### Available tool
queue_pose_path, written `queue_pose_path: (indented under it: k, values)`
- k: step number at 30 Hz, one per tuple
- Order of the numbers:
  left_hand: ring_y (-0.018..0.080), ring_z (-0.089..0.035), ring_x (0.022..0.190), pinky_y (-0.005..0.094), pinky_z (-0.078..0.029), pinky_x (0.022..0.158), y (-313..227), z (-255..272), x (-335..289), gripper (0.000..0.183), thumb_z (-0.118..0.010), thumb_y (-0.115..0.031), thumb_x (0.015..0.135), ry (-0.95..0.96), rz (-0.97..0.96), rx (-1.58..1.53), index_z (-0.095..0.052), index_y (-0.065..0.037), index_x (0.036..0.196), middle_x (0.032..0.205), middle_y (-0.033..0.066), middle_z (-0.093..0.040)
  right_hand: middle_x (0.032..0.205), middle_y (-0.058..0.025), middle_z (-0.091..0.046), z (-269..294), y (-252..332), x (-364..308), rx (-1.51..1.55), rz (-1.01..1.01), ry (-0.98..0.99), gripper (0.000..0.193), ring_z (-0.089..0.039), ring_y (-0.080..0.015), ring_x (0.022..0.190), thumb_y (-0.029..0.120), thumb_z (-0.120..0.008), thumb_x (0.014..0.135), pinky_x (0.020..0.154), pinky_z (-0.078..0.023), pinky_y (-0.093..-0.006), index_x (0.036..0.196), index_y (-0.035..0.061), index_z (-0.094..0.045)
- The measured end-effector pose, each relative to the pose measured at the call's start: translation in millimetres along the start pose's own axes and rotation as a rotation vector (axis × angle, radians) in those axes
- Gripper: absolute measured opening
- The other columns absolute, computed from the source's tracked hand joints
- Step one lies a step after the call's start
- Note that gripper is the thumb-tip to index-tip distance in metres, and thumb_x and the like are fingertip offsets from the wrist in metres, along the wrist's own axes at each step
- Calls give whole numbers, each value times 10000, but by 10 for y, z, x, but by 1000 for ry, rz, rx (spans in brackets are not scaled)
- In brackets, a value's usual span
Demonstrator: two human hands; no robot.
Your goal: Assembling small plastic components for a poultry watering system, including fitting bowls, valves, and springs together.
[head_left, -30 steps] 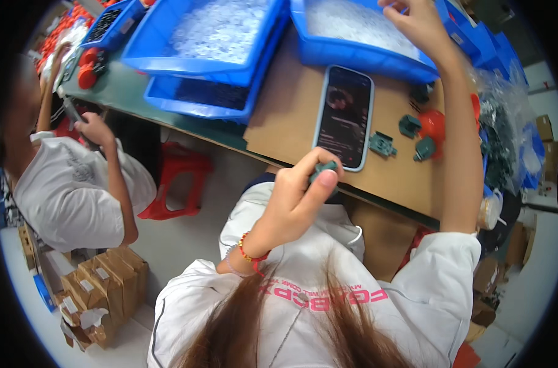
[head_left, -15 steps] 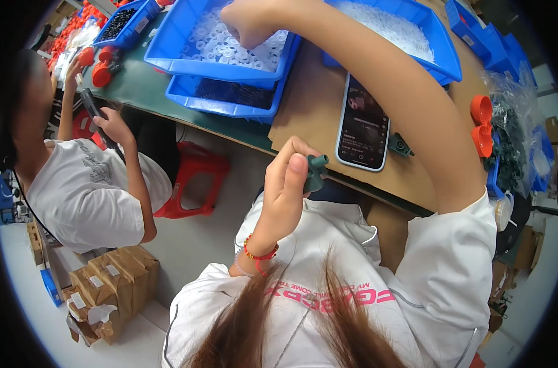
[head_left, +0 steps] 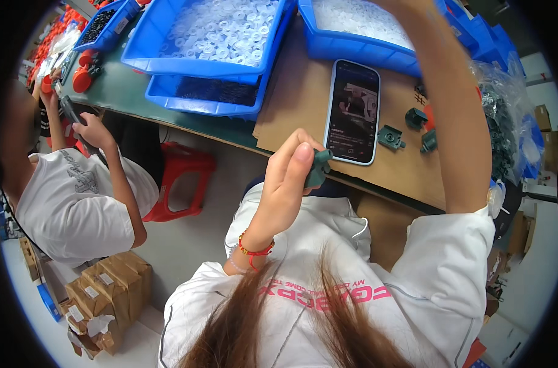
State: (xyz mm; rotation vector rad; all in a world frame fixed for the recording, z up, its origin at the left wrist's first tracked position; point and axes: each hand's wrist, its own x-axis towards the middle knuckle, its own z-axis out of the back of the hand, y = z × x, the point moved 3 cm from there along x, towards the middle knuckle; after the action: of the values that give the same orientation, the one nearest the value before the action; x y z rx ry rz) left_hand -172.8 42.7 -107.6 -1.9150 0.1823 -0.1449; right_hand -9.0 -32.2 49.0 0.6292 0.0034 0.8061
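Note:
My left hand [head_left: 289, 175] is closed around a dark green plastic fitting [head_left: 318, 168] with a short round spout, held in front of my chest near the table edge. The thumb presses on the part, and the fingers hide much of it. My right forearm [head_left: 444, 116] stretches up across the right side of the table, toward the blue bin [head_left: 358, 40] of small whitish pieces. The hand at its end lies beyond the top edge. More green fittings [head_left: 390, 137] lie on the brown board [head_left: 291, 101], between the phone [head_left: 354, 113] and that forearm.
A blue bin [head_left: 196, 66] of translucent washers sits over another blue bin [head_left: 199, 105] holding dark pieces. At right is a clear bag [head_left: 505, 86] with green parts. Left of me a co-worker [head_left: 86, 196] holds a dark tool, near a red stool [head_left: 184, 178] and brown packages [head_left: 110, 288].
My right hand has left the washer bin and swung to the right, out past the top edge. My left hand still holds the green fitting. The view has shifted slightly.

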Motion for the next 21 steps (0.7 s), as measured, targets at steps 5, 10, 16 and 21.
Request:
queue_pose_path:
  k: [5, 10, 16, 21]
  values:
    - [12, -334, 596, 171, -280, 510, -57, -203, 127, 263, -412, -269, 920, 123, 27, -113, -464, -43, 798, 660, -41, -418, 738, -28, -599, 122, -142, -1407, 120, -304, -308, 100, -540, -79, 672, 77, -624, 751, 581, -433, -214, 770, -21, -619]
    - [7, -312, 604, 175, -265, 509, -37, -390, 233, 263, -428, -262, 915, 174, 33, -72, -466, -34, 789, 665, -43, -421, 707, -73, -600, -434, -374, -2448, -75, -698, -643, 61, -593, -132, 674, -7, -611, 719, 622, -470, -243, 776, -27, -619]
    - [14, -300, 574, 192, -247, 486, 73, -513, 212, 261, -444, -254, 906, 211, 72, -2, -449, -29, 773, 613, -48, -384, 692, -98, -577, -653, -345, -2621, -208, -764, -703, 64, -565, -196, 619, 5, -619, 725, 582, -449, -282, 788, -5, -610]
    - [17, -358, 586, 171, -271, 496, 81, -577, 229, 308, -399, -331, 906, 261, 68, 99, -461, -40, 827, 661, -19, -449, 680, -74, -534, -638, -277, -2698, -374, -841, -538, 52, -500, -210, 639, 42, -606, 741, 589, -400, -322, 748, 12, -565]
